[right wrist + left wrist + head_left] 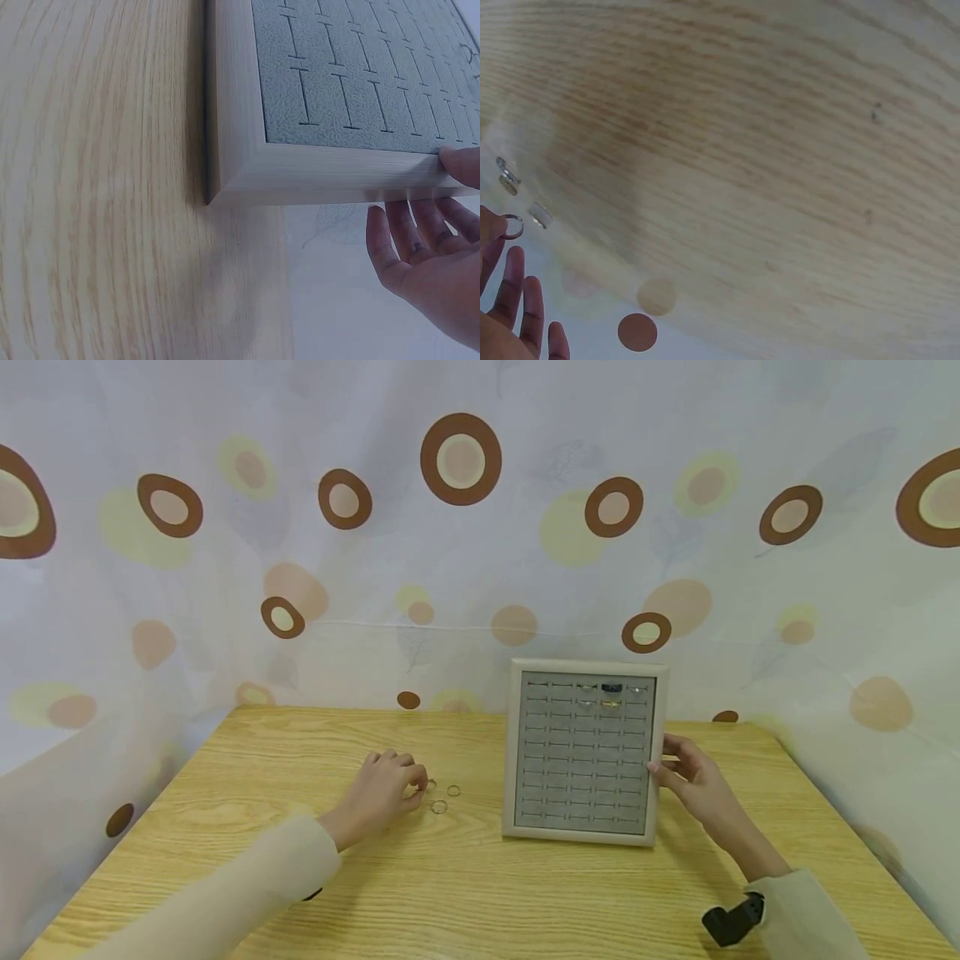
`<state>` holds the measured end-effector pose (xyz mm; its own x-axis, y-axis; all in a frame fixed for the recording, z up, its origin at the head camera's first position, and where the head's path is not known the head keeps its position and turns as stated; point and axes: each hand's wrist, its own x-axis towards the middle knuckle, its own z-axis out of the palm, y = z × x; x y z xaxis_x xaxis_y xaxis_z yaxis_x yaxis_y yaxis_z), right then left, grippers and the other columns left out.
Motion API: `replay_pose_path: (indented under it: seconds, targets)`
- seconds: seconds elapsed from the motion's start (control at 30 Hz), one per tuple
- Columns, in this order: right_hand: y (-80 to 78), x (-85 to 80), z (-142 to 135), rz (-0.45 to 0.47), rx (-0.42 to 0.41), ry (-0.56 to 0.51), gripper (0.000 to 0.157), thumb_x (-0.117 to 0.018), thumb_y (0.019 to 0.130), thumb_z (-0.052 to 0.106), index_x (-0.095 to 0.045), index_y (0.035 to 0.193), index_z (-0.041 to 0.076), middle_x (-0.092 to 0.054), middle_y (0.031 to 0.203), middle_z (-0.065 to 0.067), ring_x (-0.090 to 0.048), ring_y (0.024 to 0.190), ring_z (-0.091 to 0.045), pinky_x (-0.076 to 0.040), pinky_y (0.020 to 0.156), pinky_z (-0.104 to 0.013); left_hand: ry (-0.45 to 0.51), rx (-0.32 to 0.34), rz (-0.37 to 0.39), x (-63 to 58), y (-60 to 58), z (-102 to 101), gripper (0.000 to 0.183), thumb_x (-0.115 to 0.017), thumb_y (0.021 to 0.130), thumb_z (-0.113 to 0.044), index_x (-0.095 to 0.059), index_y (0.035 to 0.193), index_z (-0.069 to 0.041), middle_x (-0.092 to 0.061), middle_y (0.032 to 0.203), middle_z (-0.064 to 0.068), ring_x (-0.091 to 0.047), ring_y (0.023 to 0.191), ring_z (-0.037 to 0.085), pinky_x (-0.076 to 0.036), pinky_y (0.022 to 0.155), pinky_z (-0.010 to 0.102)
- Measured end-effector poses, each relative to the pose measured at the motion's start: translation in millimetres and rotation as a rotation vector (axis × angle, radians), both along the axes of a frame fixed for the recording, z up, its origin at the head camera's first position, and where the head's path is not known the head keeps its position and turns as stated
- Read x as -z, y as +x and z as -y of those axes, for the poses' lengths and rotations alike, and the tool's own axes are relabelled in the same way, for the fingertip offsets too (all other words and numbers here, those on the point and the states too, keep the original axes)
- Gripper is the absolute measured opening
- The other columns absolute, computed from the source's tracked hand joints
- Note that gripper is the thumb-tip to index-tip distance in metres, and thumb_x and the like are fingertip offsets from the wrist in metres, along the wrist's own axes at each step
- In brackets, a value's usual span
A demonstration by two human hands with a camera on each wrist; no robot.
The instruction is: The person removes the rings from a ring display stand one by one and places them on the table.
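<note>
At the table's left-middle, my left hand (381, 792) pinches a small ring (512, 227) between thumb and fingertips, with the other fingers apart in the left wrist view. Close by on the wood lie more thin metal rings (439, 807). A ring display board (582, 752) with a pale frame and grey slotted padding stands upright to the right. Several rings sit in its upper slots, among them a dark ring (612, 688) and a gold-coloured ring (611, 703). My right hand (693, 781) grips the board's right side, thumb on the front and fingers behind.
The light wooden table (465, 893) carries the board and the rings. Behind it and at both sides hangs a white curtain (465, 568) with brown circles and pale dots. A black strap device (733, 920) is on my right wrist.
</note>
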<state>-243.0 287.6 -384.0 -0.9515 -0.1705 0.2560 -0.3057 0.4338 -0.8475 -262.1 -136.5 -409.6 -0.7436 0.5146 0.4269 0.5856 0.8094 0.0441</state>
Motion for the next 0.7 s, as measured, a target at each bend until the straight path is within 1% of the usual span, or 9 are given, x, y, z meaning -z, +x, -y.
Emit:
replay_pose_path:
  seconds: [0.17,0.3,0.43,0.53,0.7]
  targets:
    - [0.5,-0.8,0,0.002,0.000,-0.007,0.051,-0.050,0.094,0.017,-0.030,0.136,-0.005,-0.045,0.122,0.000,-0.052,0.096,0.008,-0.048,0.076,-0.016,-0.004,-0.014,0.044,9.7,2.5,2,0.012,-0.073,0.075,-0.019,-0.062,0.072,-0.022,-0.060,0.076,-0.006,-0.040,0.065,0.011,-0.035,0.067,0.032]
    - [0.9,-0.8,1,0.003,0.006,-0.004,0.051,-0.050,0.094,0.018,-0.031,0.135,-0.005,-0.045,0.122,-0.002,-0.051,0.095,0.008,-0.048,0.076,-0.016,-0.017,-0.033,0.051,14.3,2.6,3,0.012,-0.073,0.075,-0.019,-0.063,0.071,-0.024,-0.059,0.075,-0.008,-0.039,0.065,0.011,-0.034,0.066,0.031]
    - [0.9,-0.3,1,0.004,0.004,-0.010,0.052,-0.050,0.094,0.019,-0.031,0.135,-0.005,-0.046,0.120,0.003,-0.052,0.096,0.008,-0.048,0.076,-0.015,-0.026,-0.045,0.074,17.2,2.6,3,0.011,-0.074,0.074,-0.019,-0.065,0.072,-0.025,-0.058,0.076,-0.009,-0.040,0.067,0.011,-0.032,0.066,0.029]
    - [0.5,0.3,0,0.003,0.002,-0.013,0.051,-0.051,0.094,0.018,-0.031,0.135,-0.005,-0.045,0.118,0.008,-0.052,0.096,0.008,-0.048,0.076,-0.016,-0.020,-0.050,0.105,18.1,2.2,3,0.009,-0.074,0.074,-0.020,-0.067,0.074,-0.025,-0.059,0.077,-0.008,-0.041,0.068,0.011,-0.031,0.065,0.029]
    - [-0.1,0.3,0,0.001,0.005,-0.011,0.051,-0.051,0.094,0.019,-0.032,0.135,-0.005,-0.046,0.119,0.005,-0.052,0.096,0.007,-0.048,0.076,-0.016,0.020,-0.057,0.147,18.0,1.7,4,0.006,-0.074,0.075,-0.021,-0.069,0.074,-0.025,-0.061,0.080,-0.008,-0.040,0.067,0.011,-0.029,0.064,0.029]
